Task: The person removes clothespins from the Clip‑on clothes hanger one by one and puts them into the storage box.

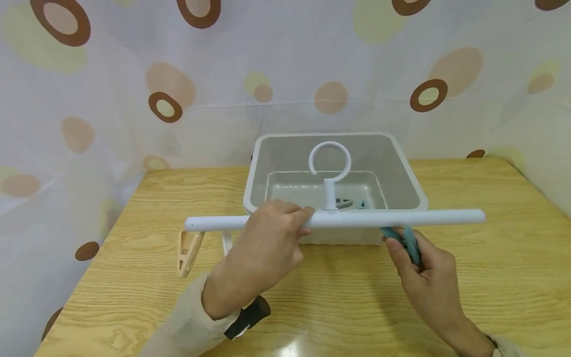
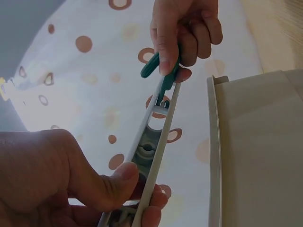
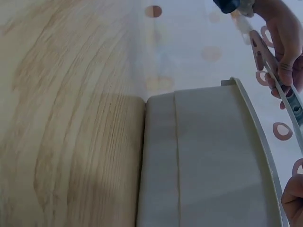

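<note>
My left hand [image 1: 267, 245] grips a white clip hanger [image 1: 401, 218] by its bar, left of the round hook [image 1: 348, 161]. In the left wrist view the bar's hollow underside [image 2: 147, 149] shows, with my left thumb along its edge. My right hand [image 1: 432, 277] pinches a teal clip [image 1: 412, 245] just below the bar's right half. Seen from the left wrist, the teal clip [image 2: 166, 80] has its end inside the channel. A beige clip [image 1: 189, 253] hangs at the bar's left end, and a white clip [image 1: 227, 242] beside it is mostly hidden by my left hand.
Behind the bar, a light grey bin [image 1: 403, 168] stands on the wooden table [image 1: 504, 267]. Inside it lie a grey clip [image 1: 343, 203] and a small teal piece [image 1: 363, 204]. A dotted curtain [image 1: 285, 59] hangs behind the table.
</note>
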`<action>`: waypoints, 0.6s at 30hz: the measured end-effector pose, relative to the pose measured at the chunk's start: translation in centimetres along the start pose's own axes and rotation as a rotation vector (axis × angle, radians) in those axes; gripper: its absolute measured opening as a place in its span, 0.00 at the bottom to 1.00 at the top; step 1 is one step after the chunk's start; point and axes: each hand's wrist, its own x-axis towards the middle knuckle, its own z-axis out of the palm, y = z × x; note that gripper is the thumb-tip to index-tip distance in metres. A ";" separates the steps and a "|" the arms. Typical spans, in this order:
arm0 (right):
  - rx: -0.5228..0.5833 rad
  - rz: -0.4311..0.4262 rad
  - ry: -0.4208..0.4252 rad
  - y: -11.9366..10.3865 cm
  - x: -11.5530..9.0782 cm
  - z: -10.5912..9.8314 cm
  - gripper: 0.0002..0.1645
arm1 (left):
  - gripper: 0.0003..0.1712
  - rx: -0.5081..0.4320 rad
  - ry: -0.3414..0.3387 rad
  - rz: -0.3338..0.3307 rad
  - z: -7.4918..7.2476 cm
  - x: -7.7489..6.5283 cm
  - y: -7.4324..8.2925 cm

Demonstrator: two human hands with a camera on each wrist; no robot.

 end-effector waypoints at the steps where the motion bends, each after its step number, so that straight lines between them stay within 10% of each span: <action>1: -0.074 -0.030 0.009 0.0 0.0 0.0 0.10 | 0.16 0.001 -0.007 -0.004 0.0 0.0 0.0; 18: -0.588 -0.405 0.020 0.5 0.7 -0.6 0.29 | 0.11 -0.012 -0.107 -0.048 0.4 0.2 0.0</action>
